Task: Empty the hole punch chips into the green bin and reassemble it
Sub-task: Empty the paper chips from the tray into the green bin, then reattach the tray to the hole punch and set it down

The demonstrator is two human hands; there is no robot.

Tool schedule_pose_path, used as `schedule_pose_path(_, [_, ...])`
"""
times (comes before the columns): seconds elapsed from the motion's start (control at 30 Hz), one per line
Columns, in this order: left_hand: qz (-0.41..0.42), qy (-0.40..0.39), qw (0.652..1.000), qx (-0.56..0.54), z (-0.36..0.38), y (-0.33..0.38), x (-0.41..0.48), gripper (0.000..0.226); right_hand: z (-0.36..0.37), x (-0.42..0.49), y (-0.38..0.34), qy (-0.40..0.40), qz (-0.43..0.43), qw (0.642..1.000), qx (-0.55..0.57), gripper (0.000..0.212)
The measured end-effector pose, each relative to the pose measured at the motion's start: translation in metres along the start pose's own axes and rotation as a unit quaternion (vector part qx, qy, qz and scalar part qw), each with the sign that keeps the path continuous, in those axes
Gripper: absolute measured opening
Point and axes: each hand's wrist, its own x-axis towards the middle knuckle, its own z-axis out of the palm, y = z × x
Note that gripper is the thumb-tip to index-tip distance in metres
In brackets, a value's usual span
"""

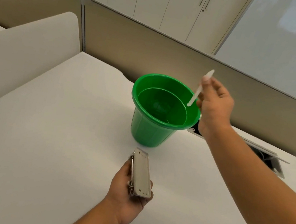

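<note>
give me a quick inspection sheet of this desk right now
surface: white desk, bare apart from the items below
job's things: green bin upright on the desk, pale specks at its bottom; hole punch base-up, cover off; thin pale cover tilted over the bin's rim
clutter: nothing seen
grippers: left hand holds the hole punch above the desk; right hand pinches the cover
cables: open cable hatch in the desk at right, wires faint inside
surroundings: beige partitions, white cupboards behind
</note>
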Motion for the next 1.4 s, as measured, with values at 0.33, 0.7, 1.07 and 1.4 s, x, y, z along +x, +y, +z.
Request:
schedule_pose_path(0.33, [0.019, 0.028, 0.995, 0.095, 0.006, -0.012, -0.015, 0.032, -0.063, -0.093, -0.009, -0.070, 0.122, 0.970, 0.197, 0.051])
schedule_pose_path(0.7, [0.073, 0.078, 0.956, 0.274, 0.005, -0.039, -0.021, 0.042, -0.129, -0.189, 0.089, 0.025, 0.294, 0.938, 0.181, 0.050])
schedule_pose_path(1.07, [0.104, 0.043, 0.891, 0.440, 0.007, -0.070, -0.019, 0.045, -0.134, -0.224, 0.110, 0.000, 0.336, 0.921, 0.196, 0.046])
schedule_pose_path(1.4, [0.132, 0.009, 0.825, 0.549, 0.010, -0.075, -0.025, 0.042, -0.137, -0.227, 0.121, -0.004, 0.340, 0.915, 0.215, 0.038])
